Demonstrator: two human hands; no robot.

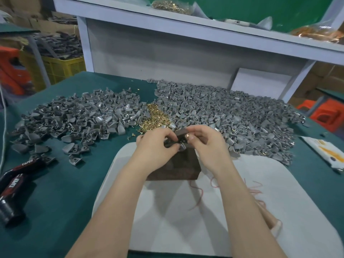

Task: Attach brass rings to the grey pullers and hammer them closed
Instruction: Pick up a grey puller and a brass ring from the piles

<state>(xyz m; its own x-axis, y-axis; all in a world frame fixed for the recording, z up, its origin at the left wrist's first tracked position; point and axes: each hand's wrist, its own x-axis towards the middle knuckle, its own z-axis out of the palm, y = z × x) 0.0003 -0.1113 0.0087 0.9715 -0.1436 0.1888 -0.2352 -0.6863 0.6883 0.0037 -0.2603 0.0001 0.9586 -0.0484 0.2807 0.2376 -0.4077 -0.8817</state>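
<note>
Both hands meet above a dark brown block [175,169] that stands on a white cloth [219,211]. My left hand [155,146] grips a dark object and a grey puller [181,146] between the fingers. My right hand [204,139] pinches a small brass ring [187,135] right over that puller. A heap of brass rings [153,118] lies just beyond the hands. Grey pullers lie in two big piles, one on the left [74,118] and one on the right [232,114].
A black and red tool [16,185] marked TAPER lies at the left on the green table [61,202]. A printed packet [327,153] sits at the right edge. A white shelf [186,36] rises behind the piles, with bags of brass parts [171,5] on top.
</note>
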